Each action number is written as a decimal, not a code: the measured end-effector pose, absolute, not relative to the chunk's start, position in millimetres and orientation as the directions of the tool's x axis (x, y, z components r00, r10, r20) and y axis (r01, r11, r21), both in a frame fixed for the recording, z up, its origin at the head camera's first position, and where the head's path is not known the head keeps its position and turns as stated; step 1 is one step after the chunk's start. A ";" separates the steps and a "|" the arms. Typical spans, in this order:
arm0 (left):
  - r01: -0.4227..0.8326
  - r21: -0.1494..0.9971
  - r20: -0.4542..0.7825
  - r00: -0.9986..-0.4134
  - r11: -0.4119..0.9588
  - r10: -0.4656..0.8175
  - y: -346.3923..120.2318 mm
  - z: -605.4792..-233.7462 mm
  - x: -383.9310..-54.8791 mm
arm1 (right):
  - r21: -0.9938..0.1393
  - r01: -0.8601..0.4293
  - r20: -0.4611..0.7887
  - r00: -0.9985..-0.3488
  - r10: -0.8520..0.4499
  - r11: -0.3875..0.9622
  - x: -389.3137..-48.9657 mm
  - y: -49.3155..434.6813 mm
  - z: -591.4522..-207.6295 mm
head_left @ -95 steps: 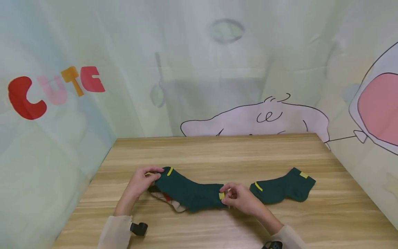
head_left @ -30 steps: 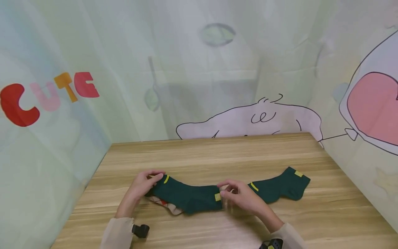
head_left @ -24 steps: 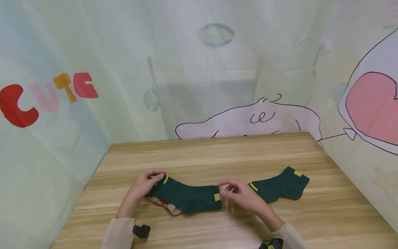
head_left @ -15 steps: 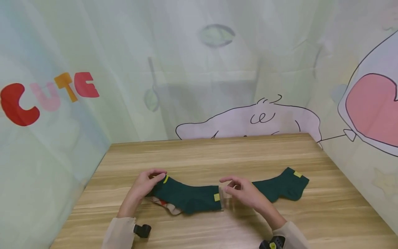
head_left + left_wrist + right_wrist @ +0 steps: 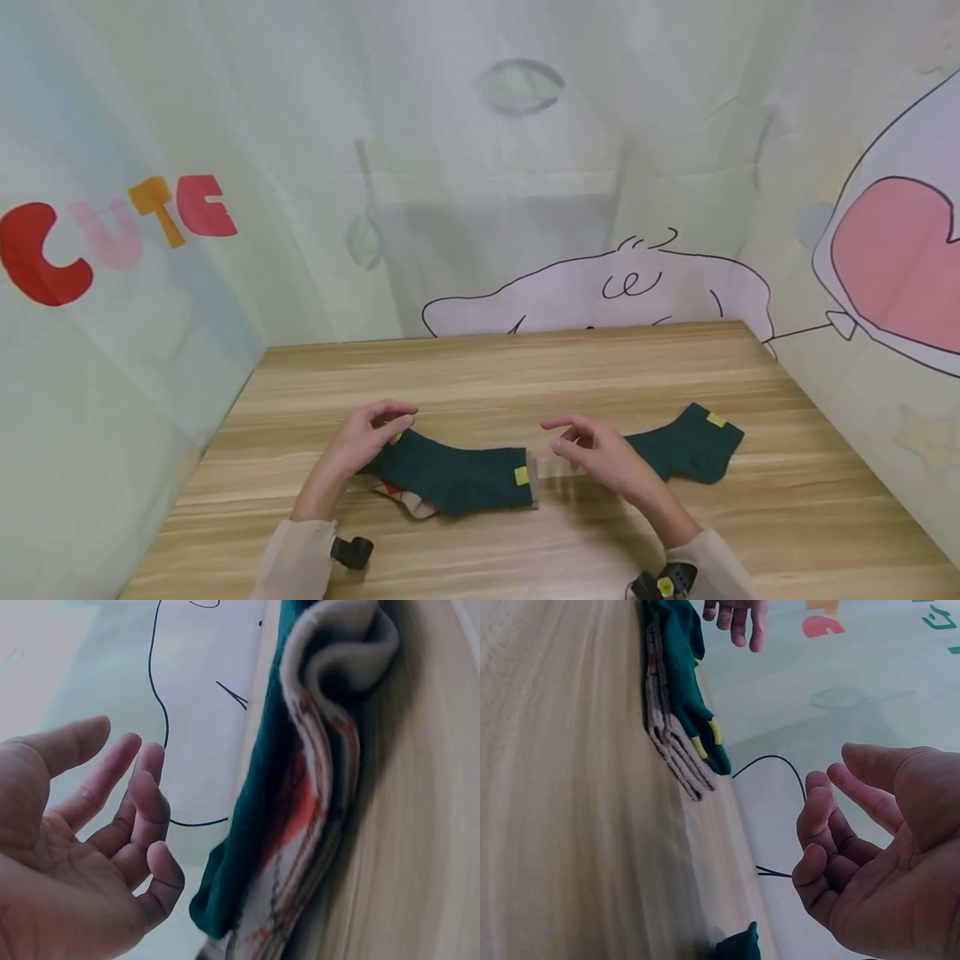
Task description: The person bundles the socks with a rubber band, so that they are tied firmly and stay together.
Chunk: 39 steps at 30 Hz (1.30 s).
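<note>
A dark green sock (image 5: 465,479) with yellow marks lies flat on top of beige patterned socks (image 5: 411,502). Their orange and beige layers (image 5: 304,795) show from the side in the left wrist view, and the beige cuffs (image 5: 682,761) stick out past the green one in the right wrist view. My left hand (image 5: 367,440) hovers by the toe end, thumb and fingers apart, holding nothing. Off the cuff end, my right hand (image 5: 600,454) hangs in the air with loosely bent fingers. It partly hides a second green sock (image 5: 693,450) lying to the right.
The wooden table (image 5: 510,375) runs back to a printed curtain (image 5: 487,233) that also encloses both sides. Small black cameras (image 5: 352,552) are strapped at both wrists.
My right hand has let go of the cuff end and moved up and right. My left hand has come off the toe, shifting slightly right. The beige cuffs now show beyond the green sock.
</note>
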<state>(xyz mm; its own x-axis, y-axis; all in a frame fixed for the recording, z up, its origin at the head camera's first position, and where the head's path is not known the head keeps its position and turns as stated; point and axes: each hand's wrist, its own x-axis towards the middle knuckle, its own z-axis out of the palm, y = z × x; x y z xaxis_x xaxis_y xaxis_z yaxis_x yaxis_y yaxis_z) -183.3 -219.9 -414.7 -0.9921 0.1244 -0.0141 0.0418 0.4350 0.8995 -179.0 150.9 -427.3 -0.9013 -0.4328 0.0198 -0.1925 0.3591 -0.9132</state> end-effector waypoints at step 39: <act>0.118 0.936 0.018 -0.956 0.331 0.292 -165.5 -419.6 -199.6 | -0.884 -0.190 0.059 -0.952 -0.301 0.428 -183.1 207.9 -412.3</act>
